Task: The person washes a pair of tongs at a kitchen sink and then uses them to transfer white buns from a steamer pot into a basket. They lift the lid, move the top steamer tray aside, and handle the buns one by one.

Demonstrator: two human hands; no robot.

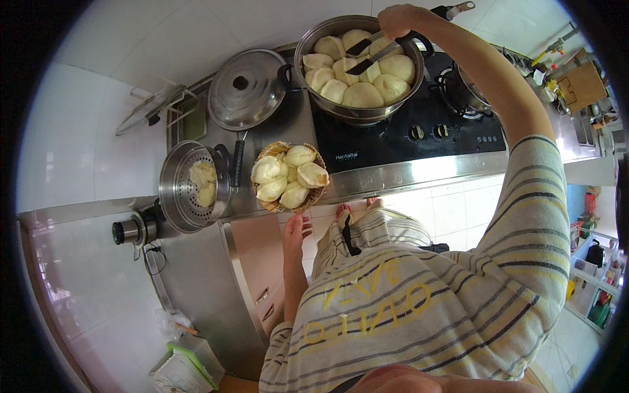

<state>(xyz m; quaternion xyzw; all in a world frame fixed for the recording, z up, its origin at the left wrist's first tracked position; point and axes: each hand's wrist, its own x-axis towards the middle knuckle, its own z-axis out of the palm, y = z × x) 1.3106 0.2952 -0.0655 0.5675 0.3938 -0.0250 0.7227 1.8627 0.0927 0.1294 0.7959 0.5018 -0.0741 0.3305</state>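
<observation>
My right hand (pixel 397 20) grips a pair of kitchen tongs (pixel 386 51) with dark tips. The tips are spread apart above the pale steamed buns (pixel 362 94) that fill a metal steamer pot (pixel 361 115) on the hob. Whether the tips touch a bun is hard to tell. Low at the counter's front edge, my left hand (pixel 296 230) holds nothing, its fingers loosely apart. Just beyond it stands a woven basket (pixel 317 200) heaped with several buns (pixel 269 170). I cannot tell if the hand touches the basket.
Left of the pot, a domed metal lid (pixel 248 93) covers a long-handled pan. A perforated steamer tier (pixel 173 186) with bun pieces (pixel 202 182) stands at the counter's left. A small pot (pixel 469 88) occupies the right burner of the black gas hob (pixel 393 142).
</observation>
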